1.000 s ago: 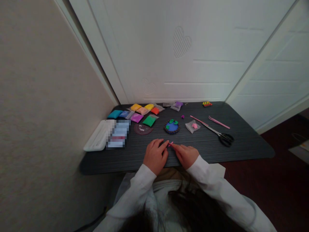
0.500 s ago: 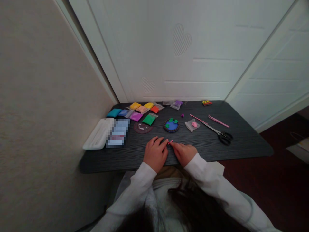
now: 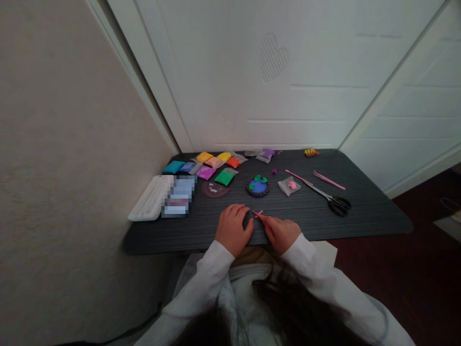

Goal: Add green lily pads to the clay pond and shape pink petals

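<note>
My right hand (image 3: pixel 283 234) pinches a thin reddish-pink modelling tool (image 3: pixel 256 213), its tip pointing left. Under or against that tip is a small light-pink strip (image 3: pixel 260 212), probably clay, crossing the tool on the table. My left hand (image 3: pixel 234 228) rests on the tabletop just left of the strip, fingers together and thumb apart, with nothing visible in it. Beyond the hands lies a round clay piece (image 3: pixel 258 186), with a blue middle, green pads and a dark knobbly rim. To its right is a clear bag (image 3: pixel 289 186) with pink clay.
Black-handled scissors (image 3: pixel 337 204), a pink stick (image 3: pixel 298 177) and pink tweezers (image 3: pixel 329 179) lie right. Coloured clay packets (image 3: pixel 226 177), a purplish sheet (image 3: pixel 215 189), a phone-like blurred panel (image 3: pixel 179 197) and a white tray (image 3: pixel 151 198) lie left. A white panelled door (image 3: pixel 230 72) stands behind.
My left fingers have drawn back slightly from the pink strip, leaving more of it showing. My right hand has shifted slightly right and still holds the tool. The view has moved a little.
</note>
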The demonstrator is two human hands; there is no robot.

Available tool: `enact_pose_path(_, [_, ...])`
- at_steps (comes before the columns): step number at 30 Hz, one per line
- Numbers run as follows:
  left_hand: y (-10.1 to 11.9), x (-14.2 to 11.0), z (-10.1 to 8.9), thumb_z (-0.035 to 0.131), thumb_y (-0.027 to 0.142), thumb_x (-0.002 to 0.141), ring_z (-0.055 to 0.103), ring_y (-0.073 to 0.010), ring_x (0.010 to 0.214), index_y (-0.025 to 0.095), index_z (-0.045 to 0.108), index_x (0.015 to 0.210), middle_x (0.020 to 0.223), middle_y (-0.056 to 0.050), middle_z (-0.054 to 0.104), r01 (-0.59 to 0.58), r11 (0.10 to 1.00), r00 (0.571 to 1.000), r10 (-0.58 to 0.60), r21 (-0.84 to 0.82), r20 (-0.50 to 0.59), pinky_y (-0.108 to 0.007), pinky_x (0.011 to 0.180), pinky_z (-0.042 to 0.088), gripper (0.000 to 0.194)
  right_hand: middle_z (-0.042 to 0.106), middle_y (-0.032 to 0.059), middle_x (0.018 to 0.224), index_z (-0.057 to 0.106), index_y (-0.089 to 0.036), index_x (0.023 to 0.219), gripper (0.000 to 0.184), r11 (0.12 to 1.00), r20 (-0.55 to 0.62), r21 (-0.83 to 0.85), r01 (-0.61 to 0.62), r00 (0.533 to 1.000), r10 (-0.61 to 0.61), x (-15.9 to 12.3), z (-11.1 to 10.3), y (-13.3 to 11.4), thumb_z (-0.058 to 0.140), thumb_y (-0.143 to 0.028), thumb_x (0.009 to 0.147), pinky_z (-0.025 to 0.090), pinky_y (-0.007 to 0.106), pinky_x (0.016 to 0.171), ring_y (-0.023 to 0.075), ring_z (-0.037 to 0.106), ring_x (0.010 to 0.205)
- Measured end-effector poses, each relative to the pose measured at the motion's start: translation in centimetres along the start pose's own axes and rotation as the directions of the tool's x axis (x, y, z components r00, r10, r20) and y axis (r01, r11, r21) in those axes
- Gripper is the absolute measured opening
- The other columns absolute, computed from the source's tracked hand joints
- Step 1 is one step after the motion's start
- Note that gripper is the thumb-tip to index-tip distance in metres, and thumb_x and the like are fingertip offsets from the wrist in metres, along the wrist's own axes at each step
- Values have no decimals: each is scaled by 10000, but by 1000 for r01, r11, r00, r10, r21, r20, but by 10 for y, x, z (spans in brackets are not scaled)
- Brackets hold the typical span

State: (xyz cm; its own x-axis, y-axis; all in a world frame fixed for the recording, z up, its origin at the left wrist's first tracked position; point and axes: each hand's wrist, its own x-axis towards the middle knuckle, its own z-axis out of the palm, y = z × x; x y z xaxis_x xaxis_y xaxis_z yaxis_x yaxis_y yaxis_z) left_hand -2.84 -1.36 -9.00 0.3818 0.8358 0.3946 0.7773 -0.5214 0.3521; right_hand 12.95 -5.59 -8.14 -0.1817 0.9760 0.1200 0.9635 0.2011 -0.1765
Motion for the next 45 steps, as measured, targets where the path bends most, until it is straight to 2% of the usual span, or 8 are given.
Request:
enact_pose_path(6, [2, 1, 0, 520, 305, 739, 443, -229, 1044, 205, 592, 881, 995, -59, 574, -30, 999, 999, 30, -19, 31, -400, 909, 344, 188, 647, 41, 994, 478, -267, 1155, 352, 1000, 11, -23, -13, 1000, 14, 3, -1, -3, 326, -244, 838, 444, 241, 674, 142, 625, 767])
enact_pose_path(16, [6, 6, 2, 474, 270, 784, 482, -194, 937, 225, 601, 826, 902, -33, 581, 9, 999, 999, -8, -31, 33, -364, 828, 378, 141, 654, 37, 969, 492, -263, 1130, 335, 1000, -27, 16, 14, 1000, -14, 11, -1, -7, 314, -241, 848, 437, 262, 688, 156, 624, 794])
enact_pose_path(20, [7, 6, 2, 479, 257, 777, 489, -196, 913, 223, 609, 801, 879, -39, 582, 20, 999, 1000, -19, -40, 25, -367, 815, 381, 137, 651, 18, 981, 480, -251, 1145, 336, 985, -103, 171, 0, 995, 17, 8, -6, -5, 328, -233, 847, 443, 225, 699, 133, 623, 796])
enact_pose_path(23, [8, 6, 2, 489, 249, 763, 489, -197, 910, 215, 602, 796, 871, -38, 580, 30, 998, 999, -29, -49, 18, -364, 820, 379, 122, 653, 21, 966, 501, -216, 1118, 325, 943, -183, 328, -47, 977, 112, 6, -10, 0, 317, -256, 853, 451, 187, 648, 112, 624, 756])
enact_pose_path(25, [7, 6, 1, 497, 231, 753, 488, -195, 911, 211, 591, 812, 880, -31, 582, 43, 997, 999, -42, -63, 12, -360, 826, 377, 114, 661, 23, 925, 523, -203, 1086, 318, 925, -204, 369, -92, 963, 177, 5, -11, 4, 325, -270, 847, 451, 185, 603, 110, 623, 695])
enact_pose_path(32, [8, 10, 3, 524, 219, 725, 453, -214, 983, 247, 582, 967, 994, -30, 563, 42, 996, 999, -41, -78, 17, -386, 855, 365, 251, 665, 14, 878, 533, -215, 1074, 308, 926, -190, 358, -120, 962, 198, 3, -9, 11, 360, -262, 823, 443, 200, 577, 115, 609, 634])
enact_pose_path(40, [11, 16, 9, 515, 234, 746, 389, -238, 1067, 251, 638, 789, 1020, -23, 561, 16, 999, 1000, -16, -43, 9, -416, 888, 345, 131, 666, 21, 887, 540, -207, 1060, 306, 921, -191, 366, -135, 957, 217, 3, -7, 11, 350, -287, 834, 444, 204, 603, 121, 614, 660])
enact_pose_path(45, [12, 17, 10, 515, 251, 755, 391, -234, 1066, 241, 636, 775, 1009, -25, 570, 17, 999, 1000, -17, -48, -1, -409, 887, 344, 123, 676, 7, 857, 554, -226, 1044, 287, 960, -199, 250, -127, 964, 179, 3, -5, 9, 392, -254, 808, 422, 217, 610, 138, 621, 688])
